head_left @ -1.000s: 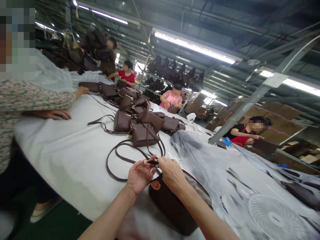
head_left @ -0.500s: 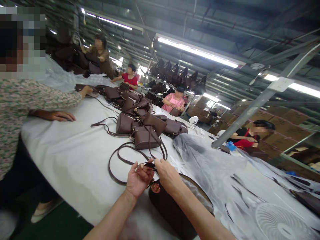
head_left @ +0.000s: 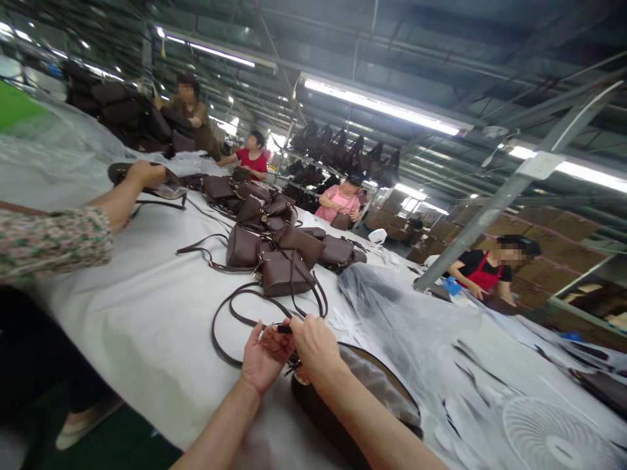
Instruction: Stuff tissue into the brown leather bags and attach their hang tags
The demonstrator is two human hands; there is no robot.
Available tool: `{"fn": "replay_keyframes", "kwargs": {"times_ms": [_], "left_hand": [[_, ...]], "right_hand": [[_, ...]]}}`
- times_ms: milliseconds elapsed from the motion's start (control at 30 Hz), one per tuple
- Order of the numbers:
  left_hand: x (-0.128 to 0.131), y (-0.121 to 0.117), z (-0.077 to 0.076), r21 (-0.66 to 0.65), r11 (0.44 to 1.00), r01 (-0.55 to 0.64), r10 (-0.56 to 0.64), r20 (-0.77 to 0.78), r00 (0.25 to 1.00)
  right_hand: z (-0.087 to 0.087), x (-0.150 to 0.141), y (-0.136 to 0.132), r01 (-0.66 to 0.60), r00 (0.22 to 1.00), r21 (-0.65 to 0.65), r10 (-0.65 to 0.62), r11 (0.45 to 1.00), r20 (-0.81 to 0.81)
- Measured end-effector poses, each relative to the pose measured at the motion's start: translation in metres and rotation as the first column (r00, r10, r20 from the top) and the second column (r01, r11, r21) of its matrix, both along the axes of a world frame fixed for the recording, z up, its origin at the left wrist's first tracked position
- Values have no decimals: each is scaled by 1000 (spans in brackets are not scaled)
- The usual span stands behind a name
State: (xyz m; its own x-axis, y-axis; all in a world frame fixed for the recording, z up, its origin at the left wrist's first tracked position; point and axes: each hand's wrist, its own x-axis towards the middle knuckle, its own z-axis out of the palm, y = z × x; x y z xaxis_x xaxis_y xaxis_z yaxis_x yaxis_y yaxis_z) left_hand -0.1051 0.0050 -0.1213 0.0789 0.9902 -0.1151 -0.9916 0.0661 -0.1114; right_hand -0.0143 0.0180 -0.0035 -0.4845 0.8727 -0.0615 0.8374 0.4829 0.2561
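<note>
Fingers of my left hand (head_left: 267, 359) and my right hand (head_left: 316, 346) meet in front of me, both closed on a small black strip (head_left: 283, 328). What exactly the strip is cannot be made out. Under my right forearm lies a dark brown handbag (head_left: 323, 414), its grey lining (head_left: 382, 378) showing through the open top. A round metallic charm (head_left: 301, 375) hangs near my right wrist, partly hidden. Just beyond my hands a long brown strap (head_left: 218, 333) loops over the table, leading towards a small brown bag (head_left: 287, 273).
Several brown bags (head_left: 245, 245) are heaped mid-table (head_left: 161, 287). Clear plastic sheeting (head_left: 386, 307) and a white fan (head_left: 558, 437) lie to the right. A co-worker's sleeve (head_left: 63, 241) reaches in from the left, hand on a brown bag piece. Other people work behind; a metal post (head_left: 490, 219) slants at right.
My hands have shifted slightly left with the black strip, and my right hand now covers more of the charm. At left, the co-worker leans away, moving a brown bag piece further left.
</note>
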Motion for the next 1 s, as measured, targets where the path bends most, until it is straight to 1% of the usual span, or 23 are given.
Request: {"fn": "replay_keyframes", "kwargs": {"times_ms": [133,267,367,433,533,567,600,633,667,700,733,767,800,833,867,933,967,1000], "left_hand": [[-1,0,-1,-87,996,-15,18,38,999],[-1,2,-3,-131,991,-24,21,-22,1000],[-4,3,-6,-171,985,14,-46,-184,982],[-7,3,-8,-160,987,24,-75,-316,946],[-12,3,-11,-100,995,-9,-43,-497,867],[-14,3,-12,-86,996,-17,-36,-573,819],[-15,3,-11,-70,997,-29,-26,-670,742],[-16,3,-10,-45,998,-48,-6,-788,616],[-17,2,-7,-12,998,-68,20,-892,451],[-18,1,-3,23,996,-89,47,-960,277],[-18,-1,1,71,991,-112,84,-990,111],[-18,-5,7,134,983,-125,131,-991,-31],[-17,-9,13,206,971,-117,190,-972,-136],[-17,-13,19,278,957,-82,258,-946,-195],[-18,-17,25,344,938,-25,331,-918,-217],[-19,-21,32,438,896,74,443,-869,-220],[-20,-21,33,448,891,80,454,-865,-213],[-20,-19,32,438,897,64,440,-869,-224]], "right_hand": [[-5,-6,2,19,1000,-5,-19,1000,11],[-8,-7,6,15,1000,-16,-15,1000,-1],[-9,-4,5,19,1000,-5,-19,1000,11],[-9,-1,4,11,999,-9,-10,1000,41],[-12,0,0,-37,996,-15,39,999,79],[-14,-1,-1,-55,994,-8,55,998,89],[-17,-2,-1,-69,993,4,68,998,99],[-21,-3,-2,-75,991,16,73,997,111],[-24,-4,-2,-72,990,23,68,997,127],[-27,-5,-2,-68,988,21,64,997,138],[-28,-5,-1,-70,987,11,67,998,143],[-28,-5,1,-82,987,-6,82,997,139],[-27,-3,4,-104,986,-25,107,994,125],[-25,1,7,-133,985,-44,136,990,103],[-21,5,11,-159,984,-57,163,986,76],[-14,17,19,-176,984,-61,178,983,28],[-11,23,23,-174,985,-55,175,983,6],[-8,28,25,-174,985,-48,174,984,-15]]}}
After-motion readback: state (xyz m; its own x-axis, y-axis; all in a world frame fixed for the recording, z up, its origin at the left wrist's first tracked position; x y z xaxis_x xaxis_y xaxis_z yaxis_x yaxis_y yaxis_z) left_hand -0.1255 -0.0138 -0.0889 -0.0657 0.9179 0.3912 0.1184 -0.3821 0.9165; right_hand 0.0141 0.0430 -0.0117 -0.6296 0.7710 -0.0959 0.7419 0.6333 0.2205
